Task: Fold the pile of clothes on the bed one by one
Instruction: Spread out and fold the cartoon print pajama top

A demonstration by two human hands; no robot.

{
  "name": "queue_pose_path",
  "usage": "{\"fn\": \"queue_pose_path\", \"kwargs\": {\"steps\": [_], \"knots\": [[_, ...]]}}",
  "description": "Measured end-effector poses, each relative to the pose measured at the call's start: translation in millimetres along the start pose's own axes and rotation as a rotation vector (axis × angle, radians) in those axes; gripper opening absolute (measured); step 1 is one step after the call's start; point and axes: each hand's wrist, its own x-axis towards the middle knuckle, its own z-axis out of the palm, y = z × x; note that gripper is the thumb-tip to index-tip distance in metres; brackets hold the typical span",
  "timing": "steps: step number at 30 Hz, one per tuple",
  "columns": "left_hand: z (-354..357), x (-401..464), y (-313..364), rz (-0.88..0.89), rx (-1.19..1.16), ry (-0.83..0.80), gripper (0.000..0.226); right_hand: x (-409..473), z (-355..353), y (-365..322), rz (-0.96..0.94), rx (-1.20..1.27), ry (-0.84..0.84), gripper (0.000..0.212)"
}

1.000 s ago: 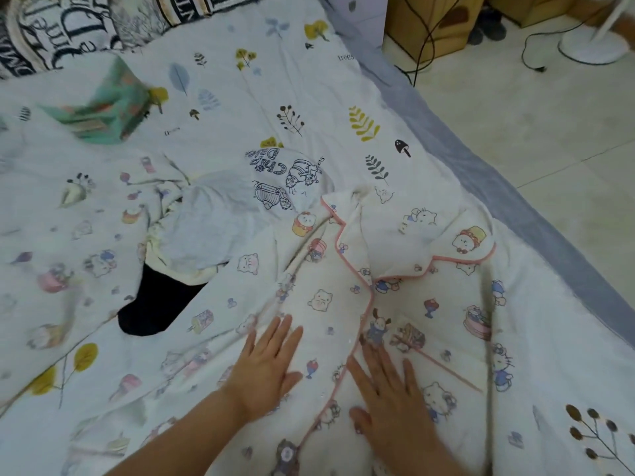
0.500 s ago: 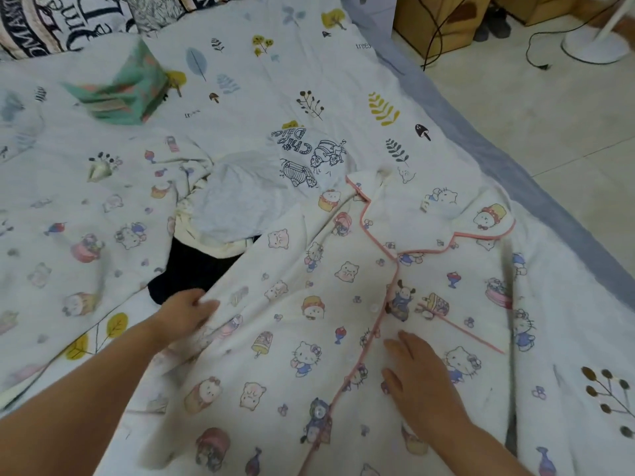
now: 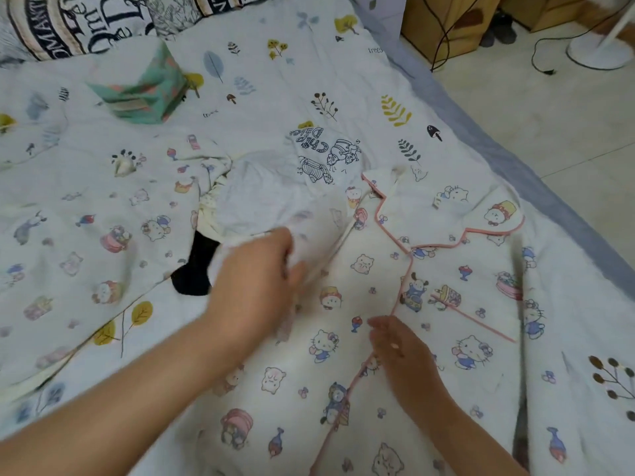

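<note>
Pajama top lies spread on the bed. Left hand is blurry but seems to pinch its sleeve; right hand rests flat, fingers loose. Black garment mostly buried.

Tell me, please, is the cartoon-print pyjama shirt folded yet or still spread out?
Mostly spread: the pyjama shirt lies front up, collar open, while the left hand grips its side edge.

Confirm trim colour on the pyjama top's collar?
Pink piping on the pyjama top collar; head view.
</note>
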Motion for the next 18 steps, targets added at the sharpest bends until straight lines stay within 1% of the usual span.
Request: {"fn": "queue_pose_path", "kwargs": {"steps": [1, 2, 3, 4, 5, 6, 7, 8, 9, 10, 11, 12, 13, 15, 16, 17, 18], "knots": [[13, -11, 10, 0.043, -0.013, -0.079, 0.026, 2, -2, -7, 0.098, 0.232, -0.009, 0.016], [25, -22, 18, 0.093, -0.048, -0.2, 0.02, 3, -6, -13, 0.203, 0.447, -0.006, 0.018], [37, -34, 23, 0.147, -0.128, -0.351, 0.005, 5, -10, -17, 0.292, 0.588, 0.013, 0.021], [47, -44, 27, 0.186, -0.225, -0.529, 0.016, 7, -13, -16, 0.358, 0.621, 0.04, 0.023], [59, -52, 28, 0.24, -0.266, -0.747, 0.032, 9, -17, -15, 0.402, 0.554, 0.065, 0.024], [69, -57, 26, 0.274, -0.287, -0.885, 0.038, 10, -19, -11, 0.425, 0.446, 0.092, 0.023], [77, -60, 22, 0.281, -0.293, -0.889, 0.035, 10, -21, -4, 0.426, 0.322, 0.113, 0.023], [83, -61, 15, 0.262, -0.297, -0.807, 0.03, 9, -21, 2, 0.407, 0.199, 0.114, 0.023], [90, -58, 4, 0.223, -0.266, -0.636, 0.027, 7, -21, 7, 0.375, 0.095, 0.104, 0.026], [98, -54, -10, 0.172, -0.217, -0.431, 0.024, 5, -19, 12, 0.347, 0.013, 0.089, 0.036], [105, -47, -24, 0.145, -0.121, -0.261, 0.021, 4, -15, 14, 0.333, -0.034, 0.082, 0.044], [111, -42, -38, 0.105, -0.014, -0.158, 0.022, 4, -9, 14, 0.331, -0.049, 0.082, 0.052], [114, -38, -48, 0.047, 0.097, -0.149, 0.03, 5, -2, 11, 0.337, -0.055, 0.082, 0.059], [118, -35, -55, -0.058, 0.248, -0.382, 0.051, 10, 13, 9, 0.388, -0.121, 0.084, 0.075], [120, -38, -56, -0.074, 0.257, -0.486, 0.053, 14, 20, 10, 0.414, -0.167, 0.088, 0.077], [122, -43, -54, -0.067, 0.229, -0.551, 0.049, 17, 24, 12, 0.411, -0.214, 0.1, 0.073], [121, -49, -51, -0.038, 0.17, -0.554, 0.04, 22, 27, 14, 0.381, -0.248, 0.127, 0.062]]}}
